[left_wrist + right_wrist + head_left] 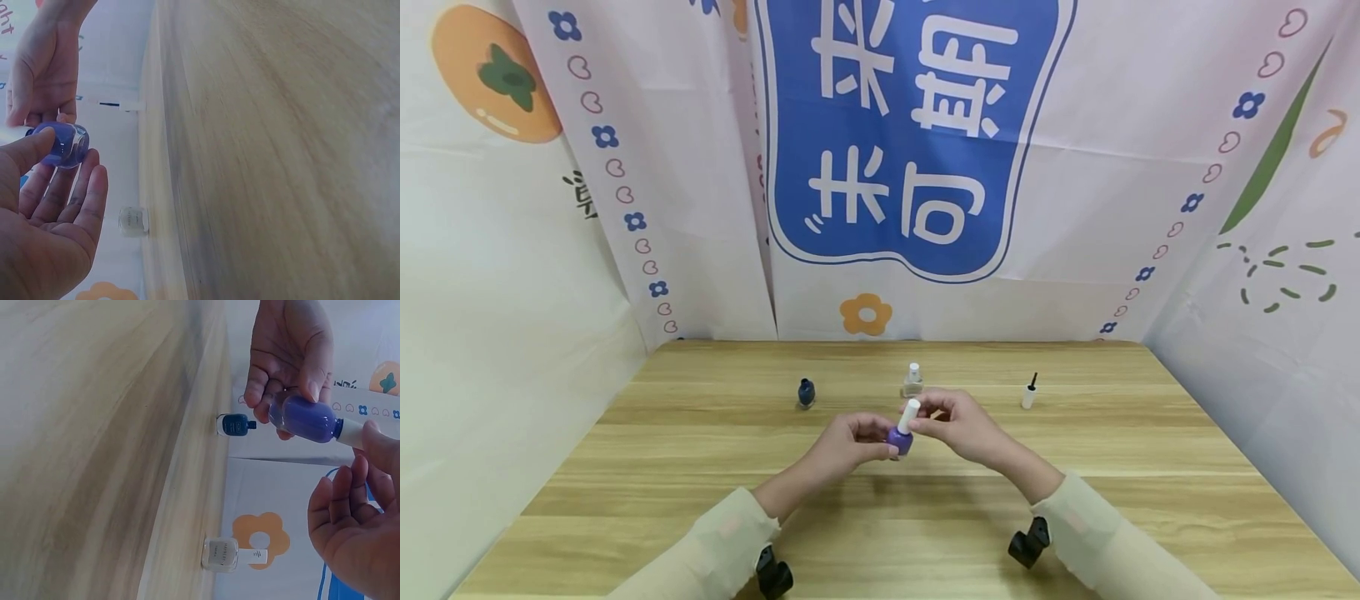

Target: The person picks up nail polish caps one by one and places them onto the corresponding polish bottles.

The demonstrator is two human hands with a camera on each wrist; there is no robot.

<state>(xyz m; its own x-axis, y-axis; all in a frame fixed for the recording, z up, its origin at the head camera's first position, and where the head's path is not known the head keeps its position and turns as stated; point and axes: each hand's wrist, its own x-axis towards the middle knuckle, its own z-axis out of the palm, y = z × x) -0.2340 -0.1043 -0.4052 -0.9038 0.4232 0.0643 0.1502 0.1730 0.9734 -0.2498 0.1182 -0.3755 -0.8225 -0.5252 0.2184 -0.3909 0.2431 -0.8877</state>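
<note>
Above the desk (895, 542), my left hand (850, 447) pinches the purple bottle (898, 441) and my right hand (961, 427) its white cap (908, 416). I judge the step is working that cap, on or off; next, twisting calls for a steady bottle.

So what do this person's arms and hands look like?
The left sleeve and right sleeve are pale cream. Each has a small black camera near its end. The left hand and right hand are bare, without gloves.
</note>
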